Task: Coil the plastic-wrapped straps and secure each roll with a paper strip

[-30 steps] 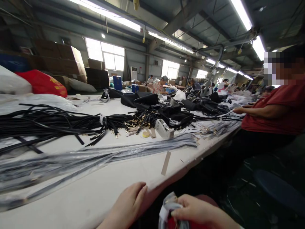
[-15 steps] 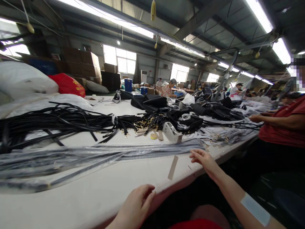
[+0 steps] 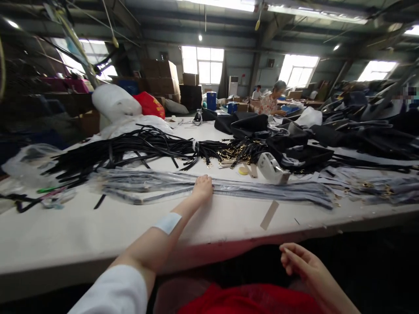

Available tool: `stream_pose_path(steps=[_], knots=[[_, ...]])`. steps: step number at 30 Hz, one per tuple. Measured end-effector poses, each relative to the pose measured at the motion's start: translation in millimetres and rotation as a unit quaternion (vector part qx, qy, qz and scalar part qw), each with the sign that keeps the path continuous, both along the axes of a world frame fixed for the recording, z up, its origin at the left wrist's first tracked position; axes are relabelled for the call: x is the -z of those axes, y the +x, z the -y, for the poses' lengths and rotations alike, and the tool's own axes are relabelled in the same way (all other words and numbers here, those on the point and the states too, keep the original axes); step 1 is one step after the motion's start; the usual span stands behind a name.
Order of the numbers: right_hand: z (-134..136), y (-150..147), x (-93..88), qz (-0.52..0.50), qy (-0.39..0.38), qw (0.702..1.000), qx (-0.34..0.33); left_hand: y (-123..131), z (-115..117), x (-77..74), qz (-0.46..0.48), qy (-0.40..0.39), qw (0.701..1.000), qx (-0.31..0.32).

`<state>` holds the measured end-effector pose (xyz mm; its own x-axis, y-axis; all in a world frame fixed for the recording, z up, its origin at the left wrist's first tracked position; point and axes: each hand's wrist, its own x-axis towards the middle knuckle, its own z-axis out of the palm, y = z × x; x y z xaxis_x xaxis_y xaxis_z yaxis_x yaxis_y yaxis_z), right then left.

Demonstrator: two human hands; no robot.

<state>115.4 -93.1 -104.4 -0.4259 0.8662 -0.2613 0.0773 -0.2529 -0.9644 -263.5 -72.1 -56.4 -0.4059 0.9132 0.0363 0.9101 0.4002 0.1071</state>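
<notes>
Grey plastic-wrapped straps [image 3: 255, 188]; red bag [image 3: 148, 104] with illegible yellow lettering [image 3: 159, 108]

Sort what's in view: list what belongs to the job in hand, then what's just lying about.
Likely part of the job:
film-wrapped straps, with the left hand on them

Apparently just lying about, with neither hand on them:
black straps
tape dispenser
yellow disc
beige strip
red bag
</notes>
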Motion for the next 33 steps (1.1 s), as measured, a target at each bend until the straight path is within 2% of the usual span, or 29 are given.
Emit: stream_pose_path(steps=[5, 11, 16, 20, 26, 33], knots=[[0.7, -0.8, 2.9, 0.016, 0.007, 1.0, -0.008, -13.4, -8.4, 1.5, -0.023, -0.04, 0.999, -0.009], [-6.1, -21.3, -3.6, 0.061, 0.115, 0.991, -0.011, -10.9, 3.2, -7.6, -0.029, -0.048, 0.998, 0.022], [-5.9, -49.0, -6.4, 0.05, 0.131, 0.987, -0.084, -11.9, 14.2, -11.5, -0.031, -0.042, 0.998, 0.024], [-5.0, -64.8, -3.7, 0.043, 0.128, 0.982, -0.129, -31.7, 21.4, -9.3, -0.032, -0.057, 0.998, -0.005], [-2.9, -59.5, 2.2, 0.058, 0.128, 0.978, -0.155, -59.6, 31.5, -4.9, -0.013, -0.108, 0.993, -0.042], [-10.1, -47.0, 11.9, 0.076, 0.107, 0.982, -0.136, -49.5, 48.3, -11.6, -0.007, -0.098, 0.995, -0.014]])
